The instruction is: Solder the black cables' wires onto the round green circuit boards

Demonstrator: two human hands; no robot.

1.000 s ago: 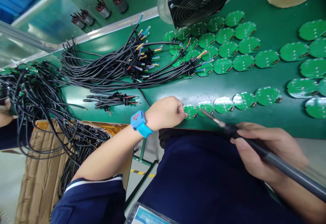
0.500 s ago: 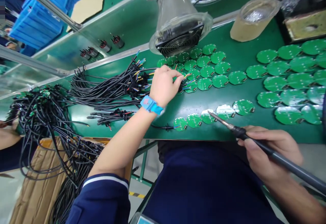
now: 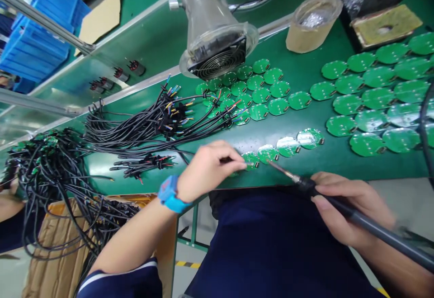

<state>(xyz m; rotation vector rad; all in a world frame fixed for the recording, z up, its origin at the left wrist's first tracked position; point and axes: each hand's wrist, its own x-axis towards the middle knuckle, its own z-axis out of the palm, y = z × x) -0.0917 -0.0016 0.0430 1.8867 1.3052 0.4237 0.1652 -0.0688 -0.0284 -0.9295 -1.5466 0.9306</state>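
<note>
At the far left, a heap of black cables (image 3: 44,176) with small green boards caught among them is draped over the bench's front edge and down onto a cardboard box (image 3: 57,239). A co-worker's hand (image 3: 7,194) is seen at the left edge of the view, beside the heap, and blue plastic crates (image 3: 37,40) are stacked beyond the bench in the upper left corner. On the green bench (image 3: 301,69), bundled black cables with coloured wire ends (image 3: 145,126) are laid out near the back edge, with a small bunch of black leads (image 3: 145,166) nearer the front.

The left hand (image 3: 210,169), circled by a blue wrist strap (image 3: 171,194), is held near the front edge with its fingers curled into a pinch. Its fingertips are placed at the end of a row of round green circuit boards (image 3: 288,146); whether anything is gripped cannot be told. A soldering iron (image 3: 369,225) is clenched in the right hand (image 3: 352,207), its tip held just beside the same row. A fume extractor (image 3: 217,51) is suspended over further boards near the back edge. Toward the right, a cup of scraps (image 3: 313,24) and a sponge tray (image 3: 384,26) are placed by the back edge, in front of which more boards are ranked.
</note>
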